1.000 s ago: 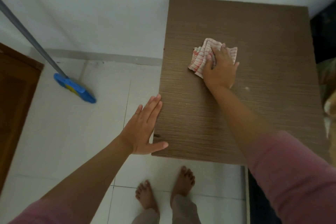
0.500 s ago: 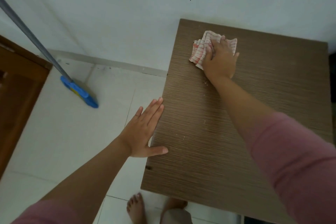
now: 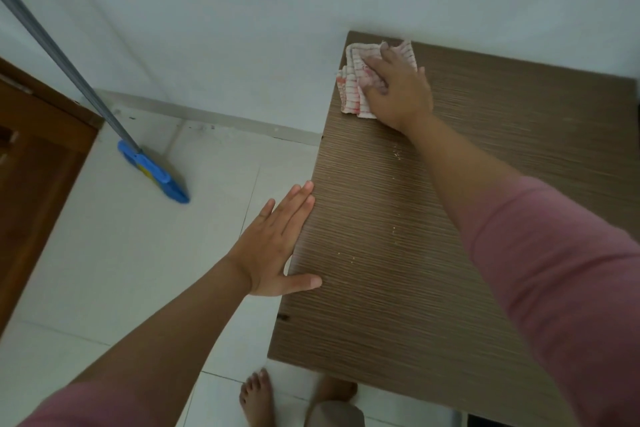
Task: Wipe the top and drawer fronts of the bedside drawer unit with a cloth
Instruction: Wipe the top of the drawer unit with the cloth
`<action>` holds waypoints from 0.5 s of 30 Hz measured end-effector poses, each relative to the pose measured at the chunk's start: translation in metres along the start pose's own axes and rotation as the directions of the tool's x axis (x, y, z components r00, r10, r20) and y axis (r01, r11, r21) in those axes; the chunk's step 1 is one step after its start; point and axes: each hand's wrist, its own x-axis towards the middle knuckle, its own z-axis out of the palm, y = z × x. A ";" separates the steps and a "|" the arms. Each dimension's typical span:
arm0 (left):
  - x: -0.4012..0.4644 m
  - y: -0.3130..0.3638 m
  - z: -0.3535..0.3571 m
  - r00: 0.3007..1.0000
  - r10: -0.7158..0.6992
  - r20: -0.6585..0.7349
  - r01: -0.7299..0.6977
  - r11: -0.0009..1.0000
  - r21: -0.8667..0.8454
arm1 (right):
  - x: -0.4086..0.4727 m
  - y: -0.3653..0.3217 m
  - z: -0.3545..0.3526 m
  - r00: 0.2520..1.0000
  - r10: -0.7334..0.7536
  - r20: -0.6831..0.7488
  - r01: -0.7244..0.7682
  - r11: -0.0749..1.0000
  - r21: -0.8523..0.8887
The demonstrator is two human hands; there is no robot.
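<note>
The brown wood-grain top of the bedside drawer unit [image 3: 433, 288] fills the right half of the head view; its drawer fronts are hidden below. A crumpled white cloth with red stripes [image 3: 355, 80] lies at the top's far left corner, by the wall. My right hand [image 3: 398, 90] presses flat on the cloth, fingers spread over it. My left hand [image 3: 277, 246] rests open along the top's left edge, thumb lying on the surface. Small pale crumbs dot the wood between the two hands.
A blue broom head [image 3: 152, 177] on a grey pole [image 3: 59, 55] leans on the white tiled floor at left. A brown wooden door [image 3: 31, 184] stands at the far left. My bare feet [image 3: 256, 399] are at the unit's front edge.
My right hand has slid the cloth away from me and to the left, from the middle of the top to its far left corner. The left hand has stayed on the edge.
</note>
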 end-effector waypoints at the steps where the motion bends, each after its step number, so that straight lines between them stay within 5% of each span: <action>1: 0.000 0.000 0.000 1.000 -0.003 0.002 0.002 1.000 0.015 | -0.007 -0.001 0.000 1.000 -0.021 0.017 0.021 1.000 -0.007; 15: -0.059 0.029 0.016 0.995 -0.010 -0.096 0.013 1.000 0.025 | -0.152 -0.036 0.032 0.995 -0.094 0.018 0.095 0.995 -0.034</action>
